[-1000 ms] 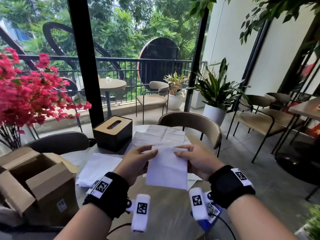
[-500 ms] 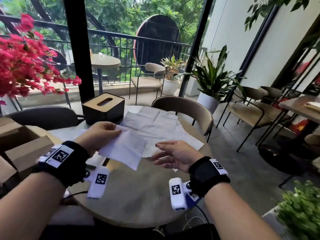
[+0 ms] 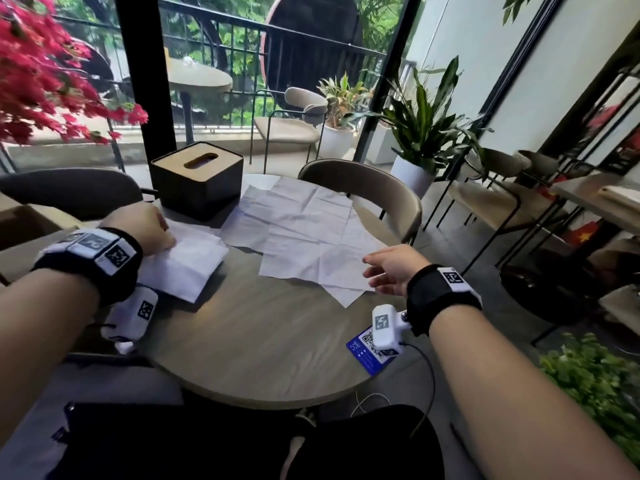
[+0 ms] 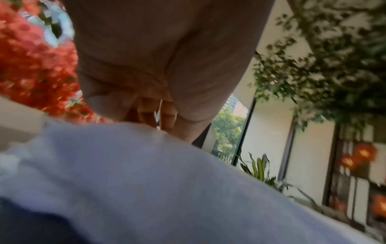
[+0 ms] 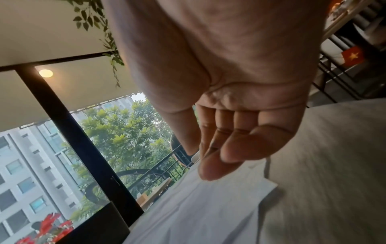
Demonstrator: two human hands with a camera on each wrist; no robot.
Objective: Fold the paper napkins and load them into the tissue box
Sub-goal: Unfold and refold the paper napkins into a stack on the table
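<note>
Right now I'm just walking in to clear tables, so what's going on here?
A person is folding paper napkins at a round table. Their left hand rests on a folded napkin on a stack; the right hand reaches, open, over the unfolded sheets. The tissue box stands behind, closed.

The left hand [image 3: 142,227] hides part of the folded napkin [image 3: 187,265], and the left wrist view is too blurry to show its fingertips. The cardboard box [image 3: 20,216] on the far left is cut off. The blue card [image 3: 363,355] has print too small to read.
</note>
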